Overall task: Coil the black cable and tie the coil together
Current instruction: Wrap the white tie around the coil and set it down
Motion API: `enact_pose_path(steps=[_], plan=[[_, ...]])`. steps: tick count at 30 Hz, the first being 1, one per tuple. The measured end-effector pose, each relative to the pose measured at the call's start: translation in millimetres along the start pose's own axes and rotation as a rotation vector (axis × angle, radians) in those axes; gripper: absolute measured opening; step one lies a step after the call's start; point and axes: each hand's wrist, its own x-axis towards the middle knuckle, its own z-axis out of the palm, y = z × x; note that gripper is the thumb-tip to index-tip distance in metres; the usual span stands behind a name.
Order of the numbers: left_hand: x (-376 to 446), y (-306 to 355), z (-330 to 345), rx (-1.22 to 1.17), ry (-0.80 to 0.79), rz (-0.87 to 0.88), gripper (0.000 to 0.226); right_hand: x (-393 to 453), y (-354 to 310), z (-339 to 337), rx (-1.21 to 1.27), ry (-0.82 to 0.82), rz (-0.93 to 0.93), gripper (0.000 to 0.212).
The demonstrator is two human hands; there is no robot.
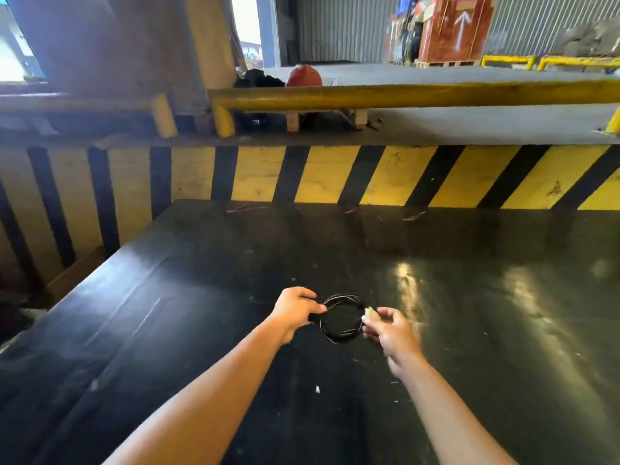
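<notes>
The black cable (339, 333) is wound into a small round coil that lies on the glossy black table top (469, 297). My left hand (295, 312) pinches the coil's left side between thumb and fingers. On the coil's right side, my right hand (391, 327) holds a small pale yellowish piece (369, 311), which touches the coil's upper right edge. I cannot tell whether that piece is tape or a tie. Both forearms reach in from the bottom of the view.
A yellow and black striped wall (369, 176) bounds the table's far side and left. Thin pink strands (246, 208) lie along the far edge. A small white scrap (317, 389) sits between my forearms. A yellow rail (402, 95) and a red crate (453, 28) stand beyond.
</notes>
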Motion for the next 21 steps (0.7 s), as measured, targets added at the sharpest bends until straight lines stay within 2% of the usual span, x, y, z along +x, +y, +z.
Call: enact_pose_path(steps=[6,9,17,21], plan=[[34.5,-74.7,-10.4,0.057,0.107,-0.176,0.017,16.6,56.2,30.6,-0.096,-0.012,0.25,0.025],[47.3,-97.4,-19.8,0.072,0.146,-0.254,0.014,26.4,74.9,45.0,-0.196,-0.029,0.297,0.034],[69.2,-111.0,-13.6,0.04,0.082,-0.274,0.028,46.7,97.2,41.3,-0.175,0.033,0.368,0.045],[72.7,-110.3,-5.8,0.053,0.072,-0.245,0.036,46.8,97.5,32.5,-0.172,0.051,0.38,0.04]])
